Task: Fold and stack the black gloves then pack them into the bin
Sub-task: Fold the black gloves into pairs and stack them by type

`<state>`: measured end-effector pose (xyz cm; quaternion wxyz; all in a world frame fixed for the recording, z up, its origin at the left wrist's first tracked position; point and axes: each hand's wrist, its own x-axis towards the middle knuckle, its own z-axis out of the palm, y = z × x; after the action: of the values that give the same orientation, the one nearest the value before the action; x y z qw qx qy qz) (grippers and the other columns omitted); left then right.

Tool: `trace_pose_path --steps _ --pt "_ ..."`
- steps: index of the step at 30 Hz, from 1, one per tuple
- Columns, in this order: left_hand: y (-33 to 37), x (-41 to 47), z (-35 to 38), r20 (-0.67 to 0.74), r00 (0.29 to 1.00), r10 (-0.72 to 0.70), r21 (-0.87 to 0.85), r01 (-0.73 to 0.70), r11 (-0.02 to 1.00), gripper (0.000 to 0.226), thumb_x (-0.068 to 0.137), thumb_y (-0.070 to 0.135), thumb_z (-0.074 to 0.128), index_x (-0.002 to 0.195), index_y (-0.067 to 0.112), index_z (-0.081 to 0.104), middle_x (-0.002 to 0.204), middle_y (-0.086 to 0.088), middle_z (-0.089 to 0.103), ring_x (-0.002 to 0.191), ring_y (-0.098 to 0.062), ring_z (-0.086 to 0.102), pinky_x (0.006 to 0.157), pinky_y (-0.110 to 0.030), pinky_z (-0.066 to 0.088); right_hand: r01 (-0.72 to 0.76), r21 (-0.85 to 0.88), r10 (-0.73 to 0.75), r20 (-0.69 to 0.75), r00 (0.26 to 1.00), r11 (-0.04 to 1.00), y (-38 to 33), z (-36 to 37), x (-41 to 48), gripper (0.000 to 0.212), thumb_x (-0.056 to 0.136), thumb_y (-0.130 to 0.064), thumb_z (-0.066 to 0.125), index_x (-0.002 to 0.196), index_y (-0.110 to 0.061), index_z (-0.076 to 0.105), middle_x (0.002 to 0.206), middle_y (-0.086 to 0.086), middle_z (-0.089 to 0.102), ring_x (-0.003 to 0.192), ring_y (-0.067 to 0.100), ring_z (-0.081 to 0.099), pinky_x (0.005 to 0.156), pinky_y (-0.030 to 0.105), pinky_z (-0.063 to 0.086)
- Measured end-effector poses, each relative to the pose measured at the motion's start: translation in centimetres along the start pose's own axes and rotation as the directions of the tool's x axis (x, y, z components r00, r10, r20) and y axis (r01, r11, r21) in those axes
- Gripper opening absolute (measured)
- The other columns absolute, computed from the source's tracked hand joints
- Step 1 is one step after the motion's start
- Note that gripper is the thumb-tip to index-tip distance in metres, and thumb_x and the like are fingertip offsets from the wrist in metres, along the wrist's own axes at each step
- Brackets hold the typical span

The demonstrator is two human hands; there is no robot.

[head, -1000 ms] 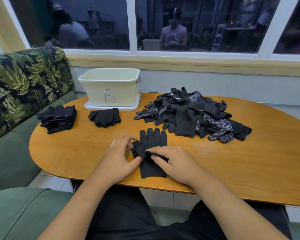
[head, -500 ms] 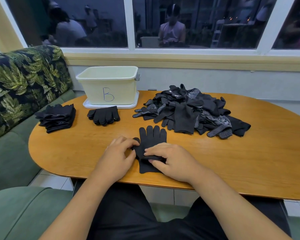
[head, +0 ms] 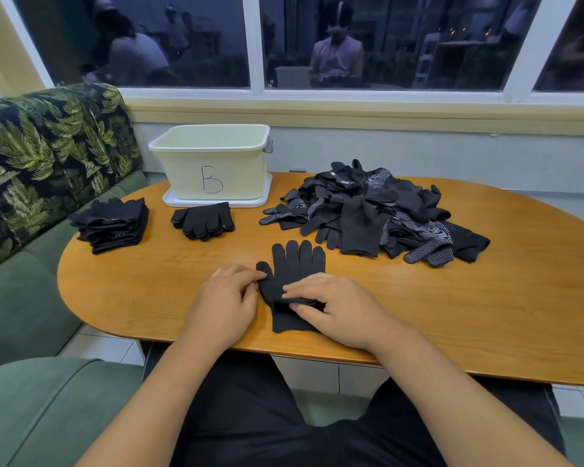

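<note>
A black glove [head: 294, 271] lies flat near the table's front edge, fingers pointing away from me. My left hand [head: 225, 299] pinches its thumb side. My right hand [head: 334, 306] pinches a fold of fabric across the glove's middle. A loose pile of black gloves [head: 378, 214] sits at the right back. One folded pair [head: 204, 220] lies in front of the cream bin [head: 213, 160] marked B. A stack of folded gloves [head: 113, 224] is at the table's left end.
The bin stands on a white lid [head: 216, 202] at the back left of the oval wooden table [head: 452, 315]. A green sofa with leaf-print cushions [head: 41, 156] runs along the left. A window is behind the table.
Both hands kept working the glove's middle; the fold under my right hand has shifted a little. The view tilted slightly. The piles have not moved.
</note>
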<state>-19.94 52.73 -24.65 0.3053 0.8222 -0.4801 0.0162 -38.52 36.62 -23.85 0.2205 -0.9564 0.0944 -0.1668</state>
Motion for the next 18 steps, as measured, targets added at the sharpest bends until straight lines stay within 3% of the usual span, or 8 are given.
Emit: trace_pose_path --steps 5,10,14,18 --pt "0.4 -0.3 -0.5 0.024 0.999 -0.032 -0.062 0.033 0.998 0.044 0.105 0.026 0.054 0.145 0.041 0.059 0.131 0.021 0.065 0.126 -0.006 0.049 0.110 -0.047 0.047 -0.019 0.000 0.019 -0.017 1.000 1.000 -0.1 0.0 0.0 0.034 0.108 -0.039 0.059 0.139 -0.032 0.071 0.134 -0.019 0.071 0.128 -0.004 0.056 0.109 0.028 0.049" --pt "0.9 -0.4 -0.6 0.047 0.999 -0.016 0.020 0.015 1.000 0.051 0.104 0.030 0.055 0.153 0.043 0.048 0.144 0.021 0.060 0.135 -0.009 0.048 0.114 -0.045 0.042 -0.017 -0.001 0.017 -0.029 0.999 1.000 -0.2 -0.1 -0.1 0.033 0.108 -0.038 0.060 0.138 -0.032 0.071 0.131 -0.018 0.072 0.127 -0.003 0.058 0.107 0.027 0.050" --pt "1.1 -0.3 -0.6 0.043 0.999 -0.015 0.057 0.013 0.998 0.049 0.104 0.031 0.054 0.151 0.042 0.050 0.144 0.021 0.059 0.136 -0.010 0.047 0.115 -0.043 0.041 -0.005 0.011 0.006 -0.072 0.997 1.000 -0.2 -0.3 -0.3 0.032 0.106 -0.036 0.062 0.135 -0.030 0.073 0.129 -0.017 0.073 0.126 -0.003 0.059 0.107 0.028 0.051" --pt "0.6 -0.1 -0.3 0.067 0.998 0.014 0.102 -0.021 0.995 0.039 0.106 0.032 0.051 0.143 0.042 0.058 0.144 0.021 0.057 0.135 -0.010 0.045 0.115 -0.041 0.039 0.024 -0.014 -0.025 -0.014 1.000 1.000 -0.4 -0.4 -0.3 0.032 0.102 -0.041 0.065 0.130 -0.029 0.076 0.131 -0.018 0.072 0.129 -0.003 0.056 0.109 0.030 0.050"
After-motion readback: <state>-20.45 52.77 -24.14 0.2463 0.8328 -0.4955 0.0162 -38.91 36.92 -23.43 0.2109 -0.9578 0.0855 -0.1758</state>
